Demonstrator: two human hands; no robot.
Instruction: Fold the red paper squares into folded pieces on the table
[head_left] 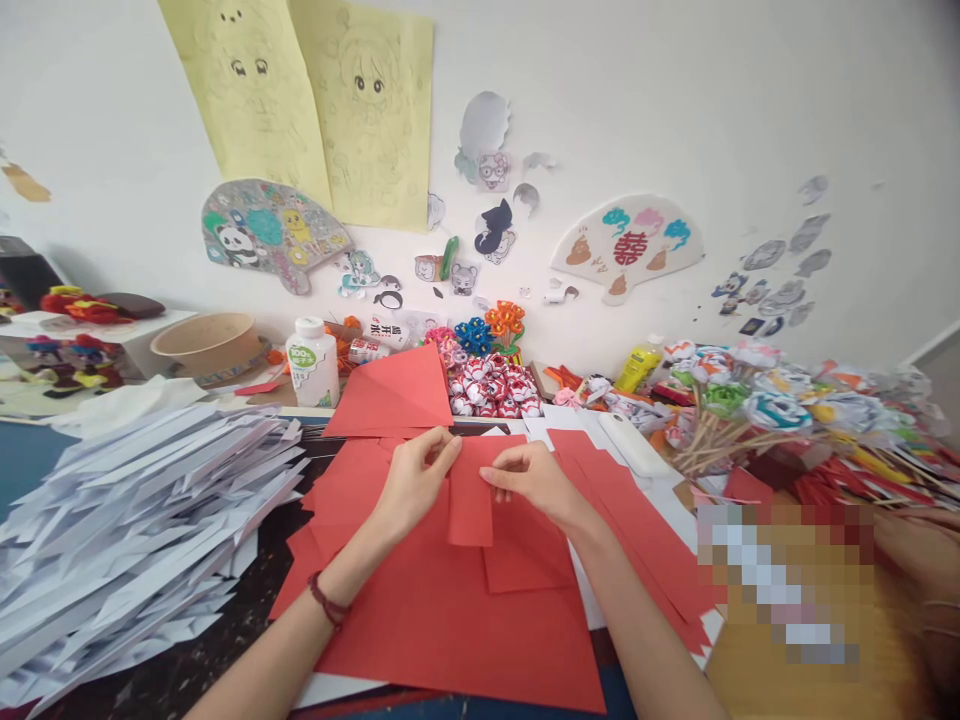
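Note:
A narrow folded piece of red paper (470, 515) is held up between my two hands, its lower end hanging over the work surface. My left hand (421, 475) pinches its upper left edge between thumb and fingers. On its right edge, my right hand (536, 484) grips with thumb and curled fingers. Under both hands lie large red sheets (457, 640), spread and overlapping. A smaller red rectangle (529, 560) rests on them just below my right hand.
Folded white paper strips (142, 540) are heaped at left. Behind stand a white bottle (312, 365) and red-and-white paper flowers (495, 387). A white phone-like object (634, 445) and stick-mounted paper flowers (776, 410) lie at right. Another person's blurred hand (919, 555) is at the right edge.

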